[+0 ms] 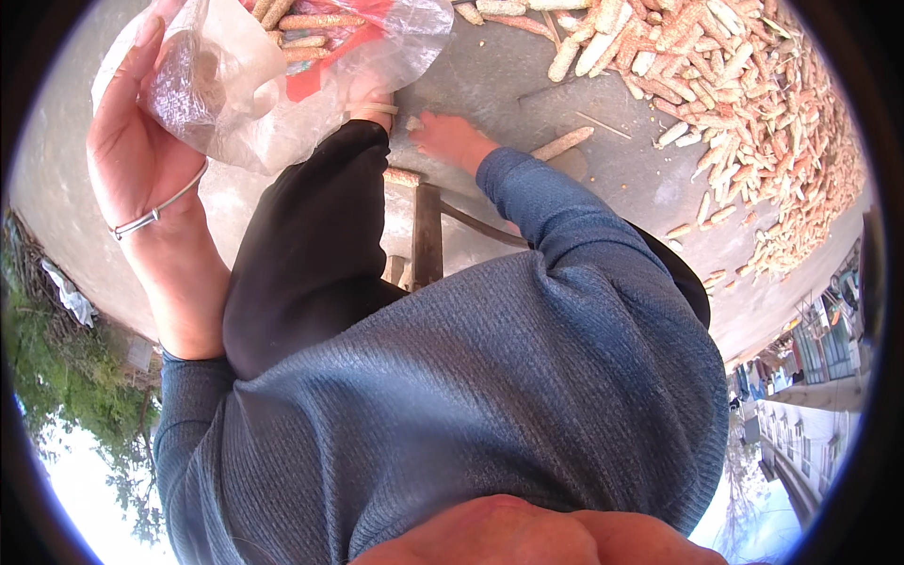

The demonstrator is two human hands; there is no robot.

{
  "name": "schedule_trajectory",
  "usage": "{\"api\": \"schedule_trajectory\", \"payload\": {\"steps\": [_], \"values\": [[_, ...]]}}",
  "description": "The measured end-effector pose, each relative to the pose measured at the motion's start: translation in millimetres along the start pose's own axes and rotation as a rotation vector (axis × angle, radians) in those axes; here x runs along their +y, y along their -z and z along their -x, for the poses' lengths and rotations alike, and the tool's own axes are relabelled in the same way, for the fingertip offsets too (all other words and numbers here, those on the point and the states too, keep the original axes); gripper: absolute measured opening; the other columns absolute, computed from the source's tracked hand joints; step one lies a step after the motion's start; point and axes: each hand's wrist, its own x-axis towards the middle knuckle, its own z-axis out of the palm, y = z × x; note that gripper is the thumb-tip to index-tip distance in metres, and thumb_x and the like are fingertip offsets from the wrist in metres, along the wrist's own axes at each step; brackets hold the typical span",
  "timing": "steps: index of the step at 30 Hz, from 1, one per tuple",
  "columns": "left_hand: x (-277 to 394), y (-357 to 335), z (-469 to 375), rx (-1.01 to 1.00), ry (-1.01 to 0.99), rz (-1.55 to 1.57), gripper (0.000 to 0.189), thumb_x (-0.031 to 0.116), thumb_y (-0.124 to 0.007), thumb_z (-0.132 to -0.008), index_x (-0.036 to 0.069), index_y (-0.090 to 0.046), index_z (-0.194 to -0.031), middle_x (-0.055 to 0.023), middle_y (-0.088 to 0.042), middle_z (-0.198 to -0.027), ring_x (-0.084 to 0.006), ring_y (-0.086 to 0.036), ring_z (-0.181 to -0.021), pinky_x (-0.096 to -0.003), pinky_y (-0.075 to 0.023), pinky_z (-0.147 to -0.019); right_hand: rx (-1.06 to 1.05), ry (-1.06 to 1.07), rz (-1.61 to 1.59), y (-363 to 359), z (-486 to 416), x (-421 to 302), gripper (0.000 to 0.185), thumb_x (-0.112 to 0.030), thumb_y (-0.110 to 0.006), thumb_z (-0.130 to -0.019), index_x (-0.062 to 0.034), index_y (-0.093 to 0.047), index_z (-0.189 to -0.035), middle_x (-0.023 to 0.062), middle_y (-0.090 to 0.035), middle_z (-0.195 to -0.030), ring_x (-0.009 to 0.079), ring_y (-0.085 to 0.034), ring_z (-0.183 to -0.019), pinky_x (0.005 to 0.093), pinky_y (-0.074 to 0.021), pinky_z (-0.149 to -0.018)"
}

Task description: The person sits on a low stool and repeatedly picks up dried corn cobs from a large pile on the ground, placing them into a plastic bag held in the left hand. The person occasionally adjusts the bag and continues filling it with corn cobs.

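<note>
My left hand (pixel 145 141), with a metal bangle at the wrist, grips the edge of a clear plastic bag (pixel 212 106) with red markings. Several bare corn cobs (pixel 311 35) lie in the bag's mouth at the top. My right hand (pixel 448 141) is low over the concrete floor, right of my foot, its fingers curled and blurred. A small pale piece (pixel 414 124) shows at its fingertips; whether it is gripped or only touched is not clear. One loose cob (pixel 563 143) lies beyond the right forearm, and another (pixel 401 176) lies near the wooden stool frame (pixel 427 236).
A large heap of corn cobs (pixel 748 106) spreads over the floor at the upper right, with stray cobs (pixel 706 212) along its edge. A thin stick (pixel 602 125) lies near it. My black-trousered leg (pixel 311 240) stands between both arms. Greenery is at far left, buildings at far right.
</note>
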Motion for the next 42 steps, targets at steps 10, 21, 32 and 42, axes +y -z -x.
{"api": "schedule_trajectory", "payload": {"steps": [10,21,32,42], "values": [[-7.4,-8.4,-3.9,0.035,-0.037,0.004,0.044,0.011,-0.042,-0.097,-0.011,-0.038,-0.134,-0.0195,-0.051,-0.132,-0.0237,-0.055,-0.116,-0.0367,-0.0435,-0.099,0.25,-0.205,-0.444,-20.7,0.2,6.9,0.027,-0.019,-0.055,-0.087,-0.0119,-0.058,-0.113,0.0126,-0.056,-0.096,0.0277,-0.06,-0.09,0.0384,-0.0505,-0.072],[-12.7,-39.9,-0.6,0.387,-0.352,-0.955,0.052,0.014,-0.066,-0.087,0.001,-0.047,-0.133,-0.0036,-0.06,-0.102,-0.0122,-0.055,-0.1,-0.0289,-0.0425,-0.093,0.154,-0.051,-2.266,173.7,81.1,-19.2,0.031,-0.032,-0.037,-0.093,-0.0087,-0.054,-0.104,0.0052,-0.051,-0.078,0.013,-0.038,-0.057,0.0265,-0.0361,-0.056],[-66.9,-218.1,90.8,-0.532,-0.603,-1.379,0.035,0.012,-0.066,-0.085,0.004,-0.061,-0.118,-0.0108,-0.063,-0.108,-0.0187,-0.061,-0.097,-0.03,-0.0482,-0.084,0.565,0.033,-1.93,237.5,240.5,-122.8,0.031,-0.041,-0.044,-0.099,-0.0131,-0.055,-0.104,0.0031,-0.051,-0.083,0.0075,-0.034,-0.054,0.0218,-0.0304,-0.051],[-166.5,-237.6,95.0,-0.598,-0.149,-1.001,0.035,0.021,-0.062,-0.092,0.003,-0.059,-0.123,-0.0074,-0.066,-0.103,-0.0108,-0.058,-0.093,-0.0263,-0.047,-0.085,0.533,-0.041,-1.984,235.9,315.1,-141.7,0.046,-0.057,-0.031,-0.097,-0.0146,-0.047,-0.096,0.0028,-0.042,-0.071,0.009,-0.031,-0.051,0.0227,-0.0278,-0.047]]}}
